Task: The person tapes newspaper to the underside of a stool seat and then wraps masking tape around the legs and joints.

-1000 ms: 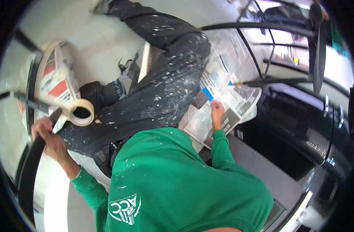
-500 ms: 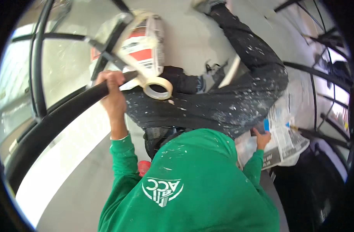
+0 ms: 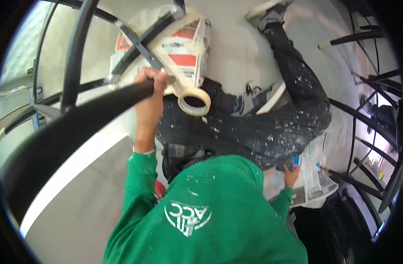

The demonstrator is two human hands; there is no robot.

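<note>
My left hand (image 3: 154, 94) is wrapped round the end of a thick black curved bar (image 3: 91, 105), part of a black chair frame (image 3: 142, 48). Sheets of newspaper (image 3: 184, 46), fixed with pale masking tape, cover the part of the chair behind the crossed bars. Close to my left hand, a roll of masking tape (image 3: 194, 101) hangs from its strip over my dark, paint-spotted trousers (image 3: 241, 132). My right hand (image 3: 291, 176) is low at the right, by my thigh. Its fingers are closed at a small dark thing, partly hidden, that I cannot make out.
Loose newspaper (image 3: 315, 176) lies on the floor beside my right hand. More black chairs (image 3: 373, 83) with thin legs stand at the right. A white-edged grey panel (image 3: 87, 189) is at the lower left, and something red (image 3: 159, 190) shows beside my left sleeve.
The chair frame has turned, and its bar end has moved right with my left hand still round it. The tape roll has shifted slightly right. My right hand is a little lower.
</note>
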